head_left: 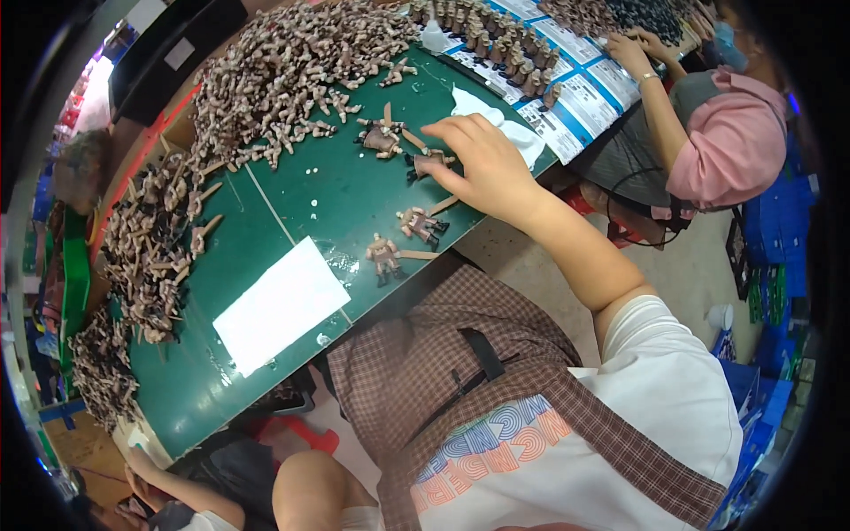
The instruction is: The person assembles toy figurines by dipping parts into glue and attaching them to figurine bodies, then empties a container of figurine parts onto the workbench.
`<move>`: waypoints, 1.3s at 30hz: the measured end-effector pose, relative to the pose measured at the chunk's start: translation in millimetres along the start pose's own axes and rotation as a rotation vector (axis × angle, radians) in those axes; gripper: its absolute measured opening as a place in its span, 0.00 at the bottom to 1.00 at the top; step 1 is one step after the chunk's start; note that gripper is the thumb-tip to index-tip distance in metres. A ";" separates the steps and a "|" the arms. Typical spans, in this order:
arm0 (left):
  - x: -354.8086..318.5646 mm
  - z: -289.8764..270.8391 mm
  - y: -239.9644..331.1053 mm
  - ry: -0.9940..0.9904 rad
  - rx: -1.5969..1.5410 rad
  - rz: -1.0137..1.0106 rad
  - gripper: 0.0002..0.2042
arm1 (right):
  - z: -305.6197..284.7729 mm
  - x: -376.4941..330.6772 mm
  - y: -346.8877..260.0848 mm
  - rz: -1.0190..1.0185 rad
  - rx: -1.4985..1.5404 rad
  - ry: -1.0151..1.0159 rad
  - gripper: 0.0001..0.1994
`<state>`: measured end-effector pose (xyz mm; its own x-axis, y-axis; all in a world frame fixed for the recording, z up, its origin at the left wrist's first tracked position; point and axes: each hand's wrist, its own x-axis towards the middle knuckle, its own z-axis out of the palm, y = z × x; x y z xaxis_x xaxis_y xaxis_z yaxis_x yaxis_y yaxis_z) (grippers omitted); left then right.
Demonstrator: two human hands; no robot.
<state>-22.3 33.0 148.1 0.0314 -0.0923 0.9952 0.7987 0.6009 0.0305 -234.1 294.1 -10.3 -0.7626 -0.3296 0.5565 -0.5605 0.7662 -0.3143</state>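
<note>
My right hand (485,168) reaches over the green table near its right end, thumb and fingers apart. Its fingertips are beside a small brown toy figure (431,165), partly covered by the hand; I cannot tell whether they touch it. Just left of it lies another toy figure (381,139) with flat tan sticks by it. Closer to the table's front edge are two more figures, one (421,225) with dark legs and one (383,257), each with a tan stick beside it. My left hand is out of view; only a bent bare limb shows at the lower edge.
A large heap of figures (292,75) covers the far side, and a darker heap with sticks (150,257) lies left. A white sheet (283,305) and white cloth (505,124) rest on the table. Standing figures (496,44) line the back. A co-worker (726,133) sits right.
</note>
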 end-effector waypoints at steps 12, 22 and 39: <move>-168.5 84.9 -32.1 -0.938 0.148 -0.710 0.22 | -15.2 6.2 30.6 0.132 0.093 -0.245 0.23; -188.4 123.8 -48.5 -1.120 0.232 -0.537 0.16 | -48.2 9.9 35.5 0.117 0.363 -0.260 0.17; -175.3 113.2 -44.1 -1.157 0.208 -0.557 0.22 | -31.9 45.0 23.9 -0.047 0.375 -0.912 0.17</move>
<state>-131.0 112.5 -17.3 -0.8890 0.3033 0.3431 0.4254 0.8244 0.3733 -271.5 315.2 31.8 -0.6054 -0.7749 -0.1818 -0.5427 0.5689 -0.6179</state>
